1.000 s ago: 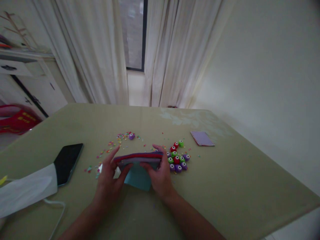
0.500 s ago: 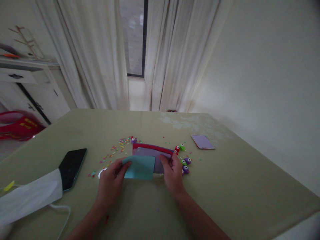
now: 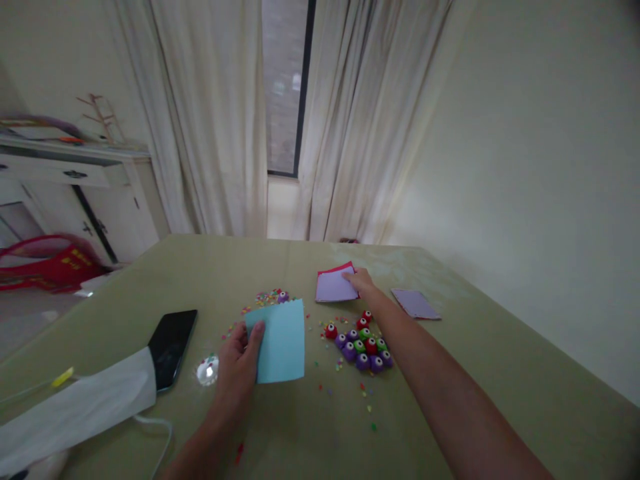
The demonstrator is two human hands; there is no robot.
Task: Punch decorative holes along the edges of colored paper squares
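My left hand (image 3: pixel 241 357) pinches a light blue square sheet of paper (image 3: pixel 281 341) by its left edge, thumb on the near face. The sheet is raised above the table's middle. Farther off, my right hand (image 3: pixel 361 283) grips a stack of purple and red square sheets (image 3: pixel 334 287) at its right edge, thumb on top. Under my right forearm's left side sits a cluster of small red, green and purple one-eyed toys (image 3: pixel 364 347). One more purple toy (image 3: pixel 283 297) stands behind the blue sheet, among coloured confetti bits (image 3: pixel 265 298).
Another purple square pad (image 3: pixel 416 304) lies at the right of the table (image 3: pixel 480 373). To the left are a black phone (image 3: pixel 173 347), a white face mask (image 3: pixel 100 400) overlapping it, and a shiny clear round item (image 3: pixel 207 370). Curtains (image 3: pixel 215 120) hang beyond the table.
The blue sheet has come apart from the purple and red stack and stays in my left hand. My right hand has carried the stack away, toward the far right. The view has tilted up slightly.
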